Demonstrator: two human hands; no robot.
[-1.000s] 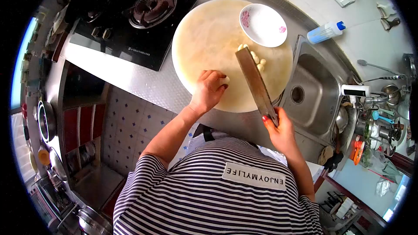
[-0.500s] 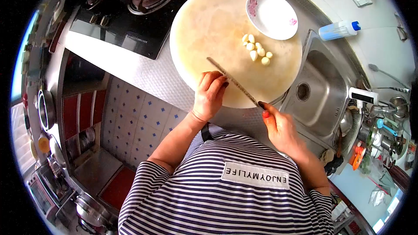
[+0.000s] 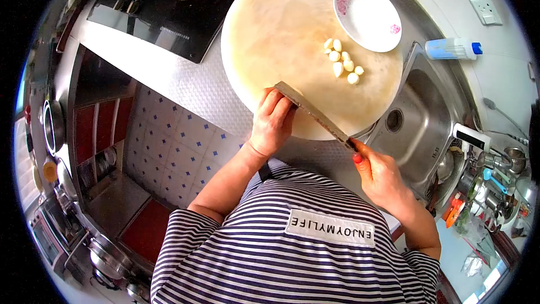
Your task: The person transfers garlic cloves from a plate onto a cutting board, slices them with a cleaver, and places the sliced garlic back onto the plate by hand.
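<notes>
My right hand (image 3: 383,175) is wrapped round the handle of a kitchen knife (image 3: 315,114). Its blade slants across the near edge of the round chopping board (image 3: 264,34), tilted so a narrow strip of its side shows. My left hand (image 3: 273,125) is at the board's near edge, fingers curled together right beside the blade's far end. Whatever sits under those fingertips is hidden. Several peeled garlic cloves (image 3: 349,65) lie in a loose group on the board, beyond the knife. Behind them rests a white oval dish (image 3: 371,19) with pink flowers.
A steel sink (image 3: 419,118) adjoins the board on the right, with a blue-capped bottle (image 3: 453,49) behind it. The black gas hob (image 3: 152,31) is at the back left. Utensils and an orange-handled item (image 3: 454,211) crowd the far right.
The view has shifted, moving the board and dish rightward. Relative to the board, the knife has drawn back toward me, and its blade has tilted to show more of its side.
</notes>
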